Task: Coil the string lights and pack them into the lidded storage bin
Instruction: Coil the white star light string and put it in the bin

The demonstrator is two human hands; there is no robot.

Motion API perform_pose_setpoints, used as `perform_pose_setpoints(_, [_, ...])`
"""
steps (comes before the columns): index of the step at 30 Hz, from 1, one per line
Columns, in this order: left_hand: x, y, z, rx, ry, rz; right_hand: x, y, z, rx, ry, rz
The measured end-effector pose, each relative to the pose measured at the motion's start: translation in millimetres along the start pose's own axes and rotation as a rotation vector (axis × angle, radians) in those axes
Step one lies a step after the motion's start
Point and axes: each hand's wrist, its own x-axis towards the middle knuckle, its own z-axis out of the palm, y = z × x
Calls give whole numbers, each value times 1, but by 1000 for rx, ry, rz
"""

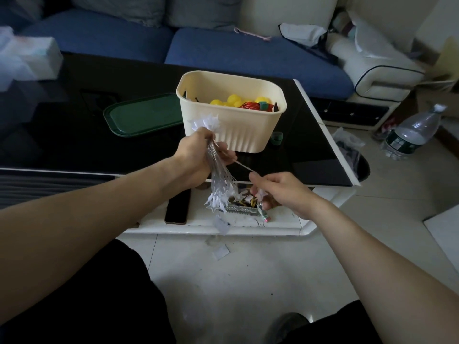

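My left hand [196, 160] grips a coiled bundle of clear-wire string lights [218, 180] with white star bulbs sticking out above and below the fist. A strand runs from the bundle to my right hand [275, 189], which pinches it and holds one star. The cream storage bin [248, 130] stands open on the black table just behind my hands, with yellow balls [233, 100] and a red coil [250, 105] inside. Its green lid [141, 115] lies flat on the table to the bin's left.
A black phone [177, 207] lies on the table's white lower shelf beside a small box of odds and ends [248, 207]. A blue sofa [223, 50] is behind the table. A water bottle [412, 132] stands on the floor at right. A tissue pack [27, 58] sits far left.
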Motion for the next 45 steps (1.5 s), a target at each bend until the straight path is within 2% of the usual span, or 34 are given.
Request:
perform_pose_setpoints(3, [3, 0, -3, 47, 51, 26, -2, 4, -2, -44, -128, 3])
perform_pose_setpoints(12, [7, 1, -12, 208, 130, 73, 4, 20, -13, -147, 29, 75])
perform_pose_setpoints(19, [6, -11, -8, 289, 44, 12, 3, -5, 7, -252, 143, -193])
perform_pose_setpoints(21, [6, -16, -4, 315, 41, 12, 4, -9, 14, -264, 117, -221])
perform_pose_setpoints(25, [4, -23, 0, 426, 37, -10, 5, -16, 23, -128, -52, -167])
perform_pose_setpoints(29, [2, -26, -3, 610, -32, -78, 6, -12, 28, -265, -67, -234])
perform_pose_setpoints(32, [-3, -30, -1, 732, -106, -124, 6, -10, 30, -244, 2, -284])
perform_pose_setpoints(40, [-5, -35, -2, 846, -219, -160, -3, -21, 30, -279, 257, -369])
perform_pose_setpoints(42, [-5, -34, -2, 796, -211, -153, 0, -19, 29, -320, 305, -321])
perform_pose_setpoints(45, [-3, -27, -3, 632, -171, -110, -1, -16, 25, -245, 320, -233])
